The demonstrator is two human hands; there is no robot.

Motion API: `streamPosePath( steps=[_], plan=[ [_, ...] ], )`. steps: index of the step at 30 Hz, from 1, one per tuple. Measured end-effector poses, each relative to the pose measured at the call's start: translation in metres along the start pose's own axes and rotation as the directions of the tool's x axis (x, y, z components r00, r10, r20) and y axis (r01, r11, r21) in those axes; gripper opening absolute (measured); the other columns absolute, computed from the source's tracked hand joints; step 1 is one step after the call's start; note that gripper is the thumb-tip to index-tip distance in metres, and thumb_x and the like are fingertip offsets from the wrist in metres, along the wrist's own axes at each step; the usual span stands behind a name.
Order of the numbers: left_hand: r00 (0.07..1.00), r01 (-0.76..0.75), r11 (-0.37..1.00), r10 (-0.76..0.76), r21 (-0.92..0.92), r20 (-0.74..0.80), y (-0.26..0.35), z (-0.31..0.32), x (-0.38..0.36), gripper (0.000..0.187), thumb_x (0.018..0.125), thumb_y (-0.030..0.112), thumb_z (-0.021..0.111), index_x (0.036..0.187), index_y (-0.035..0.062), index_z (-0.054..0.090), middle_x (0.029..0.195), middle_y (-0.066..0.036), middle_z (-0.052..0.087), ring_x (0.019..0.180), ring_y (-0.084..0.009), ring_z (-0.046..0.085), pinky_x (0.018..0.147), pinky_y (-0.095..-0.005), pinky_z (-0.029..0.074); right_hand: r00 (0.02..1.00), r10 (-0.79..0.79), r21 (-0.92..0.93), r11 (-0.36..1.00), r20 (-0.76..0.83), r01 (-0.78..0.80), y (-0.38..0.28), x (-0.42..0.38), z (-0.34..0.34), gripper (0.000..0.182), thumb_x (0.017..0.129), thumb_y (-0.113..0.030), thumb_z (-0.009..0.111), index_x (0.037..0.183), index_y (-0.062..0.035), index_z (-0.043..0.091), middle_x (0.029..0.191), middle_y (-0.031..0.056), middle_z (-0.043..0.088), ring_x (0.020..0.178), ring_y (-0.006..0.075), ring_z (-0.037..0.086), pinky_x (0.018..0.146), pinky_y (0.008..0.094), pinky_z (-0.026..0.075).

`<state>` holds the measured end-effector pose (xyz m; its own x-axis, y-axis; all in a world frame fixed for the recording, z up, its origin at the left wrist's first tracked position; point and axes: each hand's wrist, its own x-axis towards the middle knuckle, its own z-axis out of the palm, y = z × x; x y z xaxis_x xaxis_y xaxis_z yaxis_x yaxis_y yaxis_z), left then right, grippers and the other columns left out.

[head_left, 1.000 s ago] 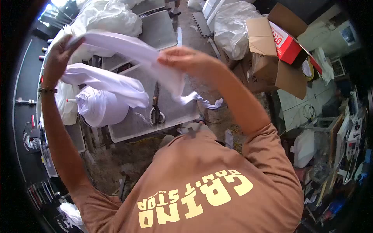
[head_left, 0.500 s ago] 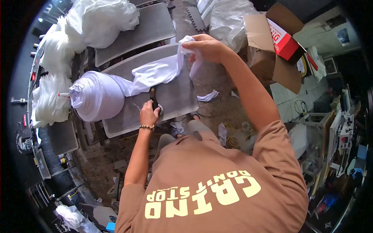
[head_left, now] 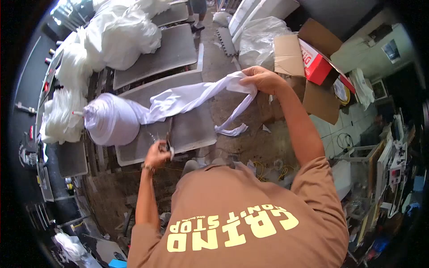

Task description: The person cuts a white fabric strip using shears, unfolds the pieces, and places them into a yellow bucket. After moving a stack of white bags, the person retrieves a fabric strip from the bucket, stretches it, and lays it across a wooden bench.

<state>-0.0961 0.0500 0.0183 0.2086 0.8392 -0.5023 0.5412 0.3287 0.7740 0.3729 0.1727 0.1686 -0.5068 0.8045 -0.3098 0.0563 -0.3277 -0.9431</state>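
Note:
My right hand point(head_left: 266, 80) is raised over the floor beyond the board's right end, pinching a white fabric strip point(head_left: 196, 96). The strip stretches left to a thick white fabric roll point(head_left: 118, 120), and a loose tail hangs below the hand. My left hand point(head_left: 158, 154) is closed around what look like scissors point(head_left: 169, 139), their thin end pointing away from me. It is just off the near edge of a grey board point(head_left: 192, 129), below the strip and apart from it. Blur hides the tool's details.
White fabric heaps point(head_left: 118, 33) and another grey board point(head_left: 156, 53) lie beyond. An open cardboard box point(head_left: 288, 56) holding a red box point(head_left: 315, 62) stands at right, beside clear plastic wrapping point(head_left: 263, 40). A person's legs point(head_left: 197, 11) show at the top. Yellow cord point(head_left: 259, 172) lies on the floor.
My right hand has moved right and nearer to me, drawing the strip out longer and straighter. My left hand has moved left and closer to my body with the scissors.

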Motion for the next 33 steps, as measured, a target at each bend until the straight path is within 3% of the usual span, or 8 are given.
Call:
streamPosePath(
  steps=[2, 5, 9, 12, 17, 20, 26, 33],
  plan=[
    [0.994, -0.027, 0.971, 0.051, -0.238, 0.096, 0.012, 0.020, -0.035, 0.057, 0.071, 0.010, 0.083, 0.118, -0.0006, 0.053, 0.072, -0.001, 0.061, 0.063, -0.0071, 0.057, 0.054, -0.0243, 0.045, 0.992, -0.026, -0.330, 0.944, -0.123, -0.016, 0.000, -0.009, -0.015, 0.034, 0.084, -0.014, 0.069, 0.111, 0.0052, 0.064, 0.101, 0.0063, 0.068, 0.086, 0.0086, 0.061, 0.076, 0.0245, 0.049],
    [0.969, -0.023, 0.912, 0.122, -0.410, 0.217, 0.058, 0.069, -0.063, 0.061, 0.070, 0.010, 0.086, 0.120, 0.0003, 0.052, 0.079, 0.000, 0.064, 0.070, -0.0072, 0.059, 0.061, -0.0244, 0.048, 0.959, -0.162, -0.494, 0.869, -0.231, 0.028, -0.010, -0.031, -0.023, 0.027, 0.084, -0.015, 0.065, 0.103, 0.0039, 0.066, 0.086, 0.0072, 0.066, 0.075, 0.0132, 0.060, 0.068, 0.0272, 0.048],
    [0.812, -0.095, 0.847, 0.370, -0.524, 0.451, 0.120, 0.138, -0.041, 0.083, 0.072, 0.015, 0.085, 0.139, 0.0050, 0.037, 0.113, -0.009, 0.061, 0.108, -0.0171, 0.057, 0.088, -0.0329, 0.049, 0.951, -0.114, -0.435, 0.900, -0.289, -0.024, -0.021, -0.073, -0.025, 0.029, 0.088, -0.021, 0.065, 0.108, 0.0006, 0.063, 0.092, 0.0044, 0.064, 0.074, 0.0082, 0.058, 0.057, 0.0250, 0.051],
    [0.757, -0.154, 0.849, 0.430, -0.505, 0.492, 0.160, 0.181, -0.018, 0.096, 0.069, 0.016, 0.086, 0.146, 0.0072, 0.028, 0.122, -0.012, 0.057, 0.116, -0.0194, 0.053, 0.098, -0.0345, 0.043, 0.960, -0.142, -0.394, 0.918, -0.243, 0.036, -0.010, -0.100, -0.042, 0.028, 0.087, -0.021, 0.068, 0.104, -0.0001, 0.063, 0.088, 0.0027, 0.064, 0.072, 0.0073, 0.058, 0.057, 0.0235, 0.049],
    [0.722, -0.085, 0.789, 0.470, -0.608, 0.508, 0.218, 0.224, 0.002, 0.101, 0.066, 0.013, 0.083, 0.148, 0.0060, 0.025, 0.136, -0.015, 0.048, 0.120, -0.0205, 0.049, 0.090, -0.0366, 0.050, 0.943, -0.197, -0.386, 0.919, -0.267, 0.083, 0.010, -0.149, -0.055, 0.025, 0.087, -0.021, 0.069, 0.101, -0.0007, 0.064, 0.086, 0.0018, 0.065, 0.070, 0.0065, 0.058, 0.059, 0.0235, 0.048],
    [0.727, -0.291, 0.733, 0.587, -0.615, 0.355, 0.238, 0.227, 0.018, 0.100, 0.064, 0.014, 0.088, 0.144, 0.0014, 0.030, 0.123, -0.015, 0.059, 0.110, -0.0215, 0.058, 0.087, -0.0322, 0.051, 0.957, -0.152, -0.288, 0.954, -0.248, 0.077, 0.022, -0.168, -0.060, 0.028, 0.087, -0.024, 0.070, 0.100, -0.0006, 0.064, 0.086, 0.0018, 0.065, 0.072, 0.0067, 0.059, 0.062, 0.0242, 0.048],
    [0.772, -0.337, 0.582, 0.621, -0.740, 0.136, 0.257, 0.169, 0.016, 0.079, 0.071, 0.006, 0.082, 0.136, 0.0001, 0.039, 0.121, -0.022, 0.060, 0.110, -0.0300, 0.062, 0.089, -0.0382, 0.053, 0.992, -0.091, -0.054, 0.995, -0.082, 0.087, 0.022, -0.175, -0.046, 0.030, 0.088, -0.028, 0.069, 0.101, -0.0014, 0.063, 0.075, -0.0013, 0.060, 0.073, 0.0087, 0.061, 0.069, 0.0262, 0.051],
    [0.783, -0.568, 0.563, 0.594, -0.601, -0.184, 0.246, 0.086, -0.018, 0.065, 0.071, 0.008, 0.079, 0.127, -0.0022, 0.047, 0.114, -0.019, 0.065, 0.105, -0.0271, 0.064, 0.089, -0.0380, 0.054, 0.951, -0.306, -0.312, 0.908, -0.039, 0.279, -0.032, -0.101, -0.023, 0.029, 0.090, -0.033, 0.066, 0.091, -0.0046, 0.063, 0.064, -0.0028, 0.052, 0.055, 0.0059, 0.051, 0.053, 0.0227, 0.041]
  ],
)
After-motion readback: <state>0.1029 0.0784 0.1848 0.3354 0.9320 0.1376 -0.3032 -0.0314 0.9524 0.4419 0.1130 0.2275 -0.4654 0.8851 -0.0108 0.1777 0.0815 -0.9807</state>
